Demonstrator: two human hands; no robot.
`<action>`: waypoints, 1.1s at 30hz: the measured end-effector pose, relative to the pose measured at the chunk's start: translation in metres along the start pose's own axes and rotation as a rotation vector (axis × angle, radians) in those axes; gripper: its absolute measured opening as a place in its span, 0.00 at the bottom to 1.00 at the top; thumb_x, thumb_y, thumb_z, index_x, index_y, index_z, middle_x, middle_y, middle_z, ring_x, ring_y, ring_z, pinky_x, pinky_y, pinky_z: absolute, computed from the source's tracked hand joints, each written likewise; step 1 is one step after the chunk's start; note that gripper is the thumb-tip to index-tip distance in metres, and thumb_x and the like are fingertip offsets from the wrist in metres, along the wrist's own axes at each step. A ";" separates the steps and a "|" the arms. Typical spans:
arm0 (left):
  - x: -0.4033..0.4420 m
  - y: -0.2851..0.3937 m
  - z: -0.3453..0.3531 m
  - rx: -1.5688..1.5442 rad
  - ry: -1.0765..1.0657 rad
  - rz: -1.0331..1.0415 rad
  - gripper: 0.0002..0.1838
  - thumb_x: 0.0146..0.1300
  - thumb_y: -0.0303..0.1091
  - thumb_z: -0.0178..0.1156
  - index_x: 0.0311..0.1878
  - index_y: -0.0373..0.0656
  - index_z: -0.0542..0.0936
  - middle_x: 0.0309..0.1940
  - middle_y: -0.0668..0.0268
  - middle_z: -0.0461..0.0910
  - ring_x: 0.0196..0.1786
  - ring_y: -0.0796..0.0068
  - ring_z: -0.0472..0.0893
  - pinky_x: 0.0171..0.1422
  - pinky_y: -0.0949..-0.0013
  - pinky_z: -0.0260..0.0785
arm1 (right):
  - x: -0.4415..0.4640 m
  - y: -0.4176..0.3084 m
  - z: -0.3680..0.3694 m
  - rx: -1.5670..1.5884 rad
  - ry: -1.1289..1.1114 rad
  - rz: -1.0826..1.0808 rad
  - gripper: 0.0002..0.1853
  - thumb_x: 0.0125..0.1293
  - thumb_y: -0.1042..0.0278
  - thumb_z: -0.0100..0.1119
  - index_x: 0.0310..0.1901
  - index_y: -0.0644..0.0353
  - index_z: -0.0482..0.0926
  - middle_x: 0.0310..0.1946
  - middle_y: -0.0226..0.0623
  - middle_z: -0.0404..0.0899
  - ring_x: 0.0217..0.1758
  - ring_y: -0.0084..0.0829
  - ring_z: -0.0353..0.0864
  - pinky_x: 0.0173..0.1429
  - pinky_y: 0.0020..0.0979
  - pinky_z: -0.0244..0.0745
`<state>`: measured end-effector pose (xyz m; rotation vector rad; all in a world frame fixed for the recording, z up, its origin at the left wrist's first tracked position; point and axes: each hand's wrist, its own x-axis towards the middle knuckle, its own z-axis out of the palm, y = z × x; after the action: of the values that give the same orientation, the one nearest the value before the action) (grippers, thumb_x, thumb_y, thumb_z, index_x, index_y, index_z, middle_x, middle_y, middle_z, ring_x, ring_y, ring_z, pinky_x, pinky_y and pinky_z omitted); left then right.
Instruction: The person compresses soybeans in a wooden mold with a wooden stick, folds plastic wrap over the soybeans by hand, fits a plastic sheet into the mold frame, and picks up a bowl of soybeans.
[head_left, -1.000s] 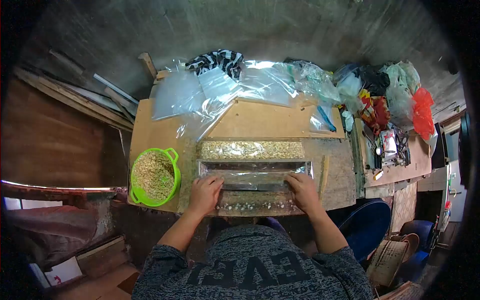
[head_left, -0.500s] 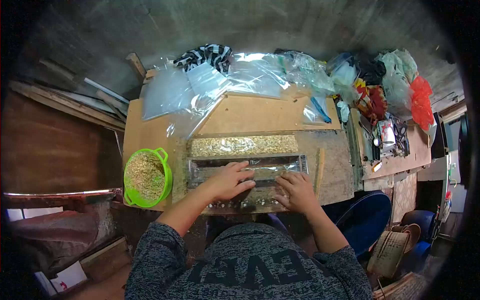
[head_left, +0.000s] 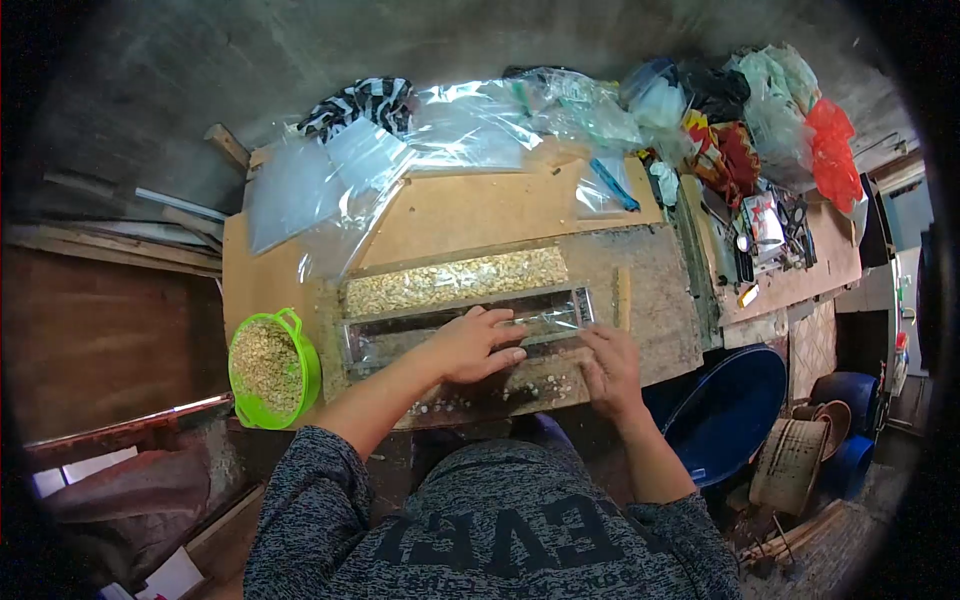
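A long rectangular frame (head_left: 362,362) lies near the table's front edge, with clear plastic film (head_left: 545,318) glinting inside and over it. My left hand (head_left: 472,345) rests across the middle of the frame, fingers spread over the film. At the frame's front right corner is my right hand (head_left: 612,368), with thumb and fingers apart; whether it touches the film's edge is hard to tell. Just behind the frame, a flat slab of pale puffed or flaked grain (head_left: 455,280) lies under shiny film. To the left stands a green plastic colander (head_left: 312,375) filled with similar pale grain (head_left: 265,365).
Clear plastic sheets (head_left: 300,190) lie at the back left of the table (head_left: 480,210). A blue cutter-like tool (head_left: 612,185) is at the back right. A wooden strip (head_left: 624,298) lies right of the frame. A blue tub (head_left: 730,425) stands below the table's right edge.
My right hand has slid right, from the front of the frame to its right corner. My left hand stays on the frame. The camera view has turned and shifted slightly.
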<state>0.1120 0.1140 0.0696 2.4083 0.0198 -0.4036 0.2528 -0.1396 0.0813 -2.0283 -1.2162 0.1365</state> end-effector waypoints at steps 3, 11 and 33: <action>0.008 0.000 -0.001 -0.008 -0.039 0.001 0.32 0.75 0.61 0.48 0.71 0.49 0.74 0.73 0.51 0.68 0.70 0.46 0.69 0.76 0.52 0.62 | -0.002 0.009 -0.003 0.025 0.026 0.089 0.19 0.71 0.56 0.58 0.54 0.63 0.83 0.53 0.49 0.81 0.58 0.50 0.77 0.64 0.45 0.69; 0.027 0.009 0.004 0.013 -0.016 0.094 0.32 0.75 0.60 0.48 0.70 0.45 0.74 0.71 0.53 0.69 0.66 0.46 0.72 0.71 0.51 0.66 | -0.008 0.021 -0.004 0.035 0.125 0.142 0.17 0.72 0.61 0.56 0.53 0.64 0.82 0.51 0.49 0.81 0.55 0.51 0.78 0.61 0.45 0.71; 0.058 0.019 0.023 0.224 -0.007 0.102 0.30 0.74 0.57 0.50 0.68 0.45 0.72 0.73 0.53 0.66 0.59 0.46 0.78 0.62 0.48 0.73 | -0.017 0.033 -0.004 0.053 0.102 0.289 0.14 0.71 0.67 0.57 0.53 0.63 0.82 0.50 0.49 0.82 0.56 0.50 0.79 0.62 0.44 0.71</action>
<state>0.1628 0.0792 0.0486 2.6145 -0.1585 -0.3850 0.2690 -0.1641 0.0579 -2.1274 -0.8439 0.1997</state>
